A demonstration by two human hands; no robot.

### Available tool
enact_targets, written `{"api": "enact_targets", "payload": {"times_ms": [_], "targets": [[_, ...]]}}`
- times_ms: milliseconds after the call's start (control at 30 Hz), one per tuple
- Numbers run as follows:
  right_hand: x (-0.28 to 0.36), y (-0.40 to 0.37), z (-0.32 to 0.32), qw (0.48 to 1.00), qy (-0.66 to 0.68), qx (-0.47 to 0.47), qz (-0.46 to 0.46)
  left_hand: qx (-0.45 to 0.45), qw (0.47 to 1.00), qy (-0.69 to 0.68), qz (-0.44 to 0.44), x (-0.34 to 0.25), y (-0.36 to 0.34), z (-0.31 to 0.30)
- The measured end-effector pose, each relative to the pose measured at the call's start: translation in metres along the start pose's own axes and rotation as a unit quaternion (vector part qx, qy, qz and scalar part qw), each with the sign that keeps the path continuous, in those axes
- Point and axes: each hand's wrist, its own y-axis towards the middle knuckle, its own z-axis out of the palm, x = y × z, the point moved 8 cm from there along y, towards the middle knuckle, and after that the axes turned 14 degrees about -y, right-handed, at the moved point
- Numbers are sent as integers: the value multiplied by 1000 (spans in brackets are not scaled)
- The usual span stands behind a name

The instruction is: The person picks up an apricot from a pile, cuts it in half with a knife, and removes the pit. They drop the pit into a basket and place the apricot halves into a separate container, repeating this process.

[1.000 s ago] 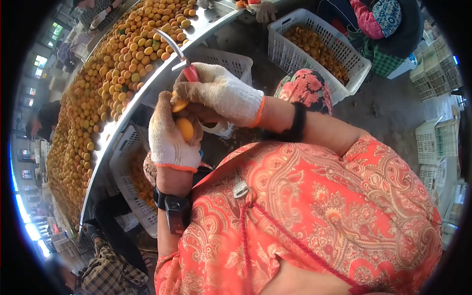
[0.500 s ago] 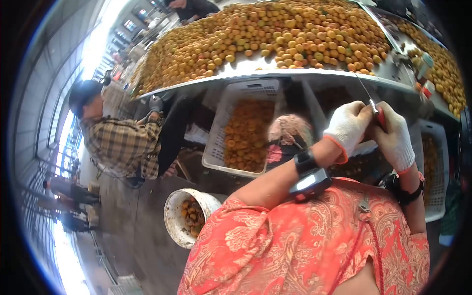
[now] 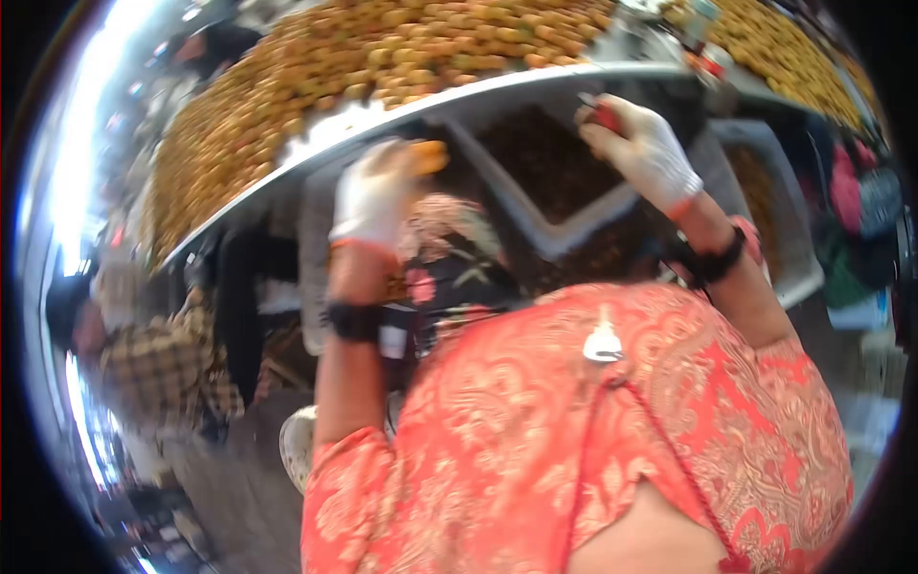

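My left hand (image 3: 371, 199), in a white glove with an orange cuff, is closed on an orange-yellow apricot piece (image 3: 427, 157) at its fingertips. It is over the crate side of the table's front edge and blurred by motion. My right hand (image 3: 643, 153), gloved the same way, is wrapped around the red handle of a knife (image 3: 605, 117); a short bit of metal shows beyond the fingers, and the rest of the blade cannot be made out. A crate of dark fruit pieces (image 3: 545, 165) lies below and between my hands.
A table heaped with apricots (image 3: 421, 48) runs across the far side. Another fruit pile (image 3: 779, 57) lies right. A second pale crate (image 3: 798, 258) stands at right, a white bucket (image 3: 298, 445) low left. A person in a checked shirt (image 3: 158, 368) sits at left.
My hands have parted: the left swung left and now shows an apricot piece, while the right moved left and up with the knife. The view has turned right and is blurred.
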Motion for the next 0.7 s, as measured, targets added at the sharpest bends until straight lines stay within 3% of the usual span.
{"api": "enact_targets", "payload": {"times_ms": [67, 133, 200, 233, 267, 300, 367, 433, 500, 567, 700], "targets": [[-38, 1, 2, 999, -37, -14, 23, -85, 992, 91, -21, -1, 5, -56], [-56, 1, 0, 996, -79, -36, 23, -111, 985, 124, -35, 15, 21, -123], [-69, -1, -3, 992, -104, -58, 36, -202, 926, 308, -82, 16, 26, -177], [-72, -4, -6, 986, -139, -80, 39, -236, 883, 399, -71, 3, 27, -185], [-75, -6, -8, 986, -126, -105, 26, -240, 837, 492, 15, -6, 37, -201], [-83, -8, -7, 991, -70, -104, 44, -234, 803, 549, 2, -9, 54, -221], [-101, -9, 3, 991, 54, -53, 110, -179, 901, 390, 65, -20, 79, -200], [-111, -11, 12, 980, 108, -8, 169, -176, 960, 218, -2, -30, 97, -141], [-113, -11, 14, 988, 67, -14, 135, -28, 989, 147, -7, -39, 121, -55], [-115, -14, 18, 983, 94, 14, 158, 41, 990, 128, -40, -32, 146, 13], [-123, -15, 9, 985, 73, 18, 153, 172, 955, 236, -60, 16, 199, 130]]}}
